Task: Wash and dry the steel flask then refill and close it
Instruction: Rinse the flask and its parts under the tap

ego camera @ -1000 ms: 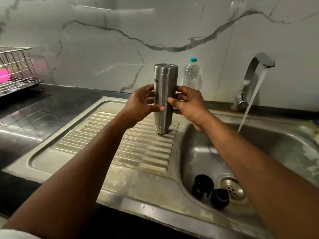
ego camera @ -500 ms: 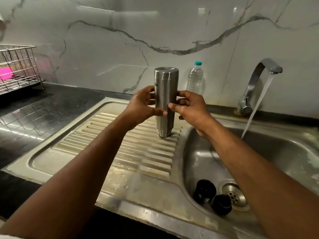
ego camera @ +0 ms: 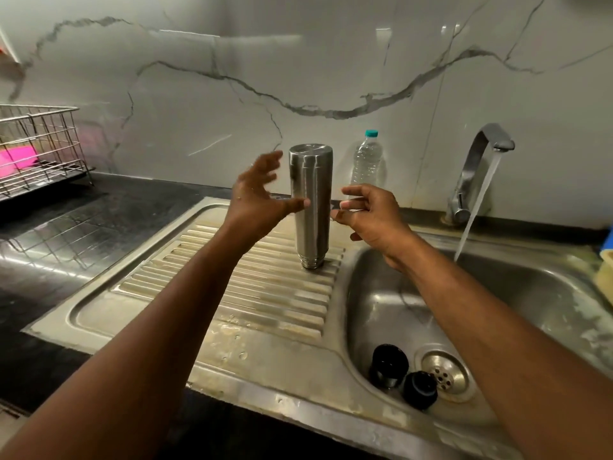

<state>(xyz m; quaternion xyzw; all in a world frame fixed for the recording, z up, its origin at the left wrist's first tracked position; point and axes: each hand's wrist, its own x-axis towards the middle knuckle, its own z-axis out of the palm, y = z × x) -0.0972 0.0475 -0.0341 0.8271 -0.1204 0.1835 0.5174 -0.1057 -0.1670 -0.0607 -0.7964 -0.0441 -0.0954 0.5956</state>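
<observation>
Half a second ago both hands clasped the steel flask point(ego camera: 310, 207); now they have let go and drawn apart. The flask stands on its own, mouth down and upright, on the ribbed drainboard point(ego camera: 232, 293) near its back right corner, just beside the ridge that divides it from the sink basin point(ego camera: 530, 293).

The left hand point(ego camera: 255, 197) sits to the flask's left with fingers point(ego camera: 270, 161) spread and slack, gripping nothing; its thumb tip lies over the flask's wall in the view, and contact cannot be told. The right hand point(ego camera: 371, 210) hangs to the flask's right, clear of it, its fingers loosely curled and holding nothing.

The tap point(ego camera: 477, 161) runs as before, the stream falling into the basin well right of the flask. Two black flask caps point(ego camera: 388, 363) lie where they lay earlier, on the basin floor just left of the drain strainer point(ego camera: 442, 371), touching or nearly touching each other.

Behind the flask, against the marble wall, stands a clear plastic water bottle point(ego camera: 366, 159) with a teal cap. To the left the ribbed board runs on bare toward the dark tabletop point(ego camera: 66, 227), where a wire dish rack point(ego camera: 39, 147) with something pink in it sits at the far left edge. The drainboard's front lip lies near the viewer, with wet flat steel between it and the ribs.
</observation>
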